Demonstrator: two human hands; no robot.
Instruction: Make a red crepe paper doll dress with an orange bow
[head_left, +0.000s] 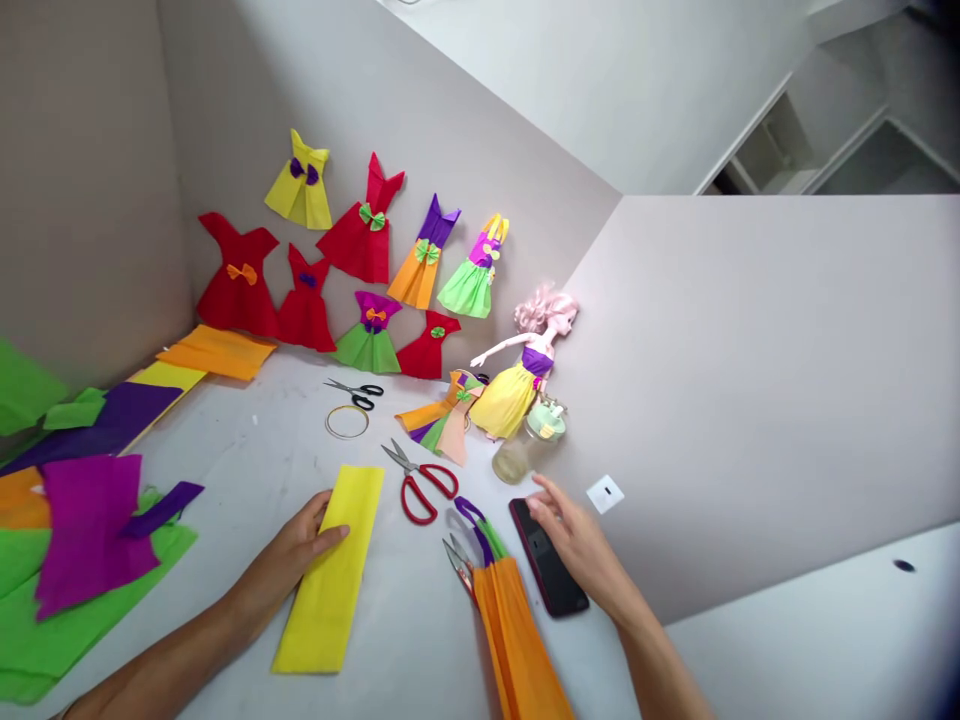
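Observation:
My left hand [313, 540] is closed on a folded strip of yellow crepe paper [330, 590], thumb on top and fingers beneath. At the right, my right hand [570, 525] reaches over the upper end of a dark phone [555, 575], its fingers stretched forward and nothing visible in them. Whether a fingertip touches the phone I cannot tell. Between my hands lies an orange pleated paper piece [517, 630] with purple and green strips at its top. Partly under that piece is a small pair of scissors [459, 565]. Red-handled scissors [424, 483] lie just beyond the yellow strip.
Black-handled scissors [356, 391] and a thin ring [346, 422] lie farther back. A pink-haired doll [517, 385] leans near a glass jar [517, 460]. Paper dresses [360, 225] hang on the wall. Coloured crepe sheets [94, 530] cover the left side.

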